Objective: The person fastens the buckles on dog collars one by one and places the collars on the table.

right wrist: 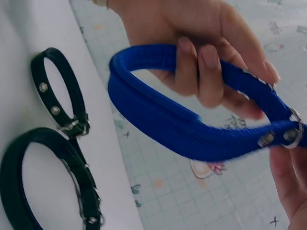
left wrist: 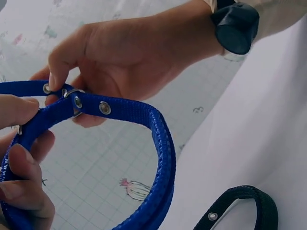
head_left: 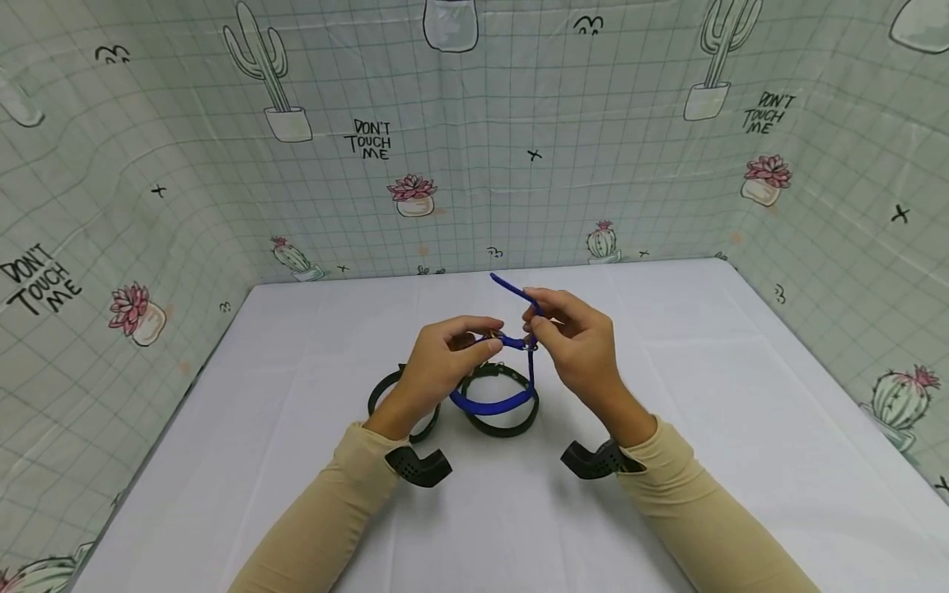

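Observation:
Both hands hold a blue collar (head_left: 493,407) above the table, its band bent into a loop. My left hand (head_left: 437,358) grips the band near its metal fittings, with fingers on both sides of it in the right wrist view. My right hand (head_left: 582,338) pinches the strap beside a metal ring (left wrist: 76,92); the strap's free end (head_left: 507,286) sticks up past the fingers. Metal rivets (left wrist: 105,108) dot the blue strap. Below lie two dark collars: one (right wrist: 33,67) partly behind my left hand in the head view, the other (head_left: 511,431) under the blue loop.
A white cloth covers the table (head_left: 667,371). Patterned fabric walls (head_left: 474,165) with cactus drawings stand at the back and both sides. Each wrist wears a black camera mount (head_left: 421,467).

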The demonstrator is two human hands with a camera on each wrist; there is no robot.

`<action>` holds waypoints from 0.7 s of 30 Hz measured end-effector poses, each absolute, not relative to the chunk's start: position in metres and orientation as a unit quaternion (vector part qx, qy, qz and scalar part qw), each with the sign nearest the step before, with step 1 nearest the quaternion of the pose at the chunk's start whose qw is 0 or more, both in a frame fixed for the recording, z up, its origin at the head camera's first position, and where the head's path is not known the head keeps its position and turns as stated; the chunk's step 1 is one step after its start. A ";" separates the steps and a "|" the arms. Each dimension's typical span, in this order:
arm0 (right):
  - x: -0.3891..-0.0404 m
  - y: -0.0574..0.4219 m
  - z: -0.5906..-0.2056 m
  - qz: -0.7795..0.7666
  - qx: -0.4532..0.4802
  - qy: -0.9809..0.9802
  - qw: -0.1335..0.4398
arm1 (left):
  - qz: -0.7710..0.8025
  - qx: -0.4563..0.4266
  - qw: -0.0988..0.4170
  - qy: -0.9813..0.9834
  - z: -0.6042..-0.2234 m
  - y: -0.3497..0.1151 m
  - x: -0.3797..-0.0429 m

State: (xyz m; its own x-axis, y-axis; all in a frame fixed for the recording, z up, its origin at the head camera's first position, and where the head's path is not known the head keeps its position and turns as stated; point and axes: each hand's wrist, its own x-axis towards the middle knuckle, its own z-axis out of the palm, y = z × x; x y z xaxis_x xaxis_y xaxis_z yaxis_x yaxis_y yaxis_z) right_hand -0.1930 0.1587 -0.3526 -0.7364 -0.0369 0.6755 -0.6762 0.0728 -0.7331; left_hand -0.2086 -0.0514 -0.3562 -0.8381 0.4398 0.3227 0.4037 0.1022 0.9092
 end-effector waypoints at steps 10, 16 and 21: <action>-0.192 0.171 -0.346 0.600 0.296 -0.693 0.269 | 0.644 0.317 -0.028 0.696 -0.357 -0.051 -0.207; -0.192 0.174 -0.344 0.588 0.322 -0.695 0.260 | 0.649 0.316 -0.019 0.692 -0.356 -0.051 -0.206; -0.191 0.176 -0.346 0.574 0.334 -0.708 0.241 | 0.646 0.307 -0.015 0.699 -0.356 -0.050 -0.207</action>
State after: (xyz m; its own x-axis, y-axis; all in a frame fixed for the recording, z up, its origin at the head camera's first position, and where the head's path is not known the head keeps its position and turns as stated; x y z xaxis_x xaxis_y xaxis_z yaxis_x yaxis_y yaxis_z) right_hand -0.1911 0.1759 -0.3465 -0.6602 -0.1957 0.7251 -0.7499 0.1183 -0.6509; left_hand -0.2065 -0.0499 -0.3556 -0.8107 0.4106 0.4172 0.4483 -0.0230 0.8936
